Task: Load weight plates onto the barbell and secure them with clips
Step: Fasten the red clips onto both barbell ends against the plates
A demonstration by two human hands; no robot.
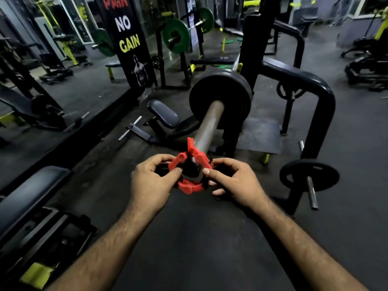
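Clip step in hand. Plates [220, 97] already on bar [206, 127], pushed far up sleeve. Left hand [153, 181] and right hand [235, 181] each grip clamped on red clip [190, 186], lever up, ring at bar end. Next: slide clip along to plates, snap lever down.

Dim gym lighting, soft overall blur, wide-angle bending at edges, deep shadowed corners
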